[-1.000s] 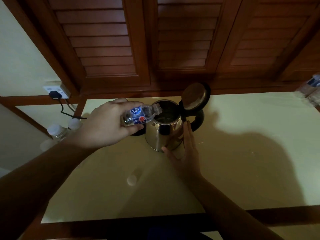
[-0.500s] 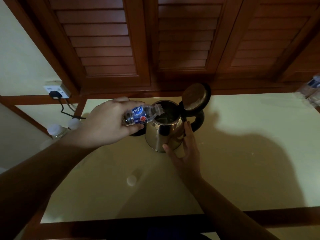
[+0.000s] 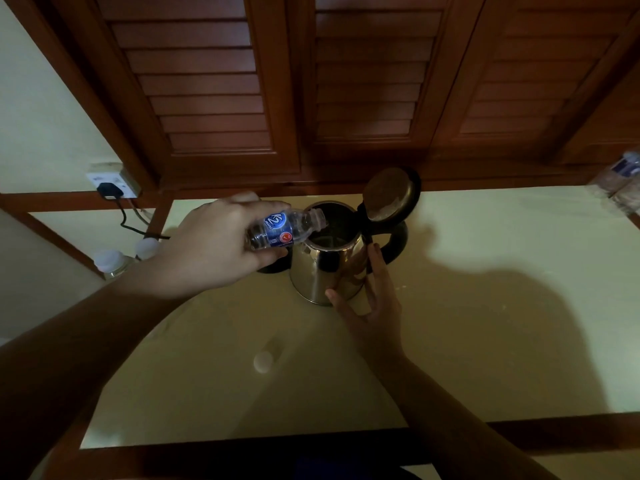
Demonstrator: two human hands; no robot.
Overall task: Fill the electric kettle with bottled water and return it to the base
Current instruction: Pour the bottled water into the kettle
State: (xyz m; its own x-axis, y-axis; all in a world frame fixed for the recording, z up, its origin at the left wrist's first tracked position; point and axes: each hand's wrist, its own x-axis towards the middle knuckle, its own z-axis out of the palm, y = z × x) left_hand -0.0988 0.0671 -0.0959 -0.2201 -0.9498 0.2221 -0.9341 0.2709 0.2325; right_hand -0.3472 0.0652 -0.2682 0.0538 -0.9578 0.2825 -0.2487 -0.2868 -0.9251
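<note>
Over the kettle, bottle in left hand, neck tilted rightward.

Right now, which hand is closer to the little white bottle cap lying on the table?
The right hand. It rests against the kettle, just up and right of the white bottle cap. The left hand is farther, raised and tipping the water bottle.

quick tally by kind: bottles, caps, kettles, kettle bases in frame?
Bottles: 4, one held tilted over the kettle, two white-capped ones at the table's left edge, one partly cut off at far right
Loose bottle cap on the table: 1
Kettle: 1
Kettle base: 1
Total: 7
</note>
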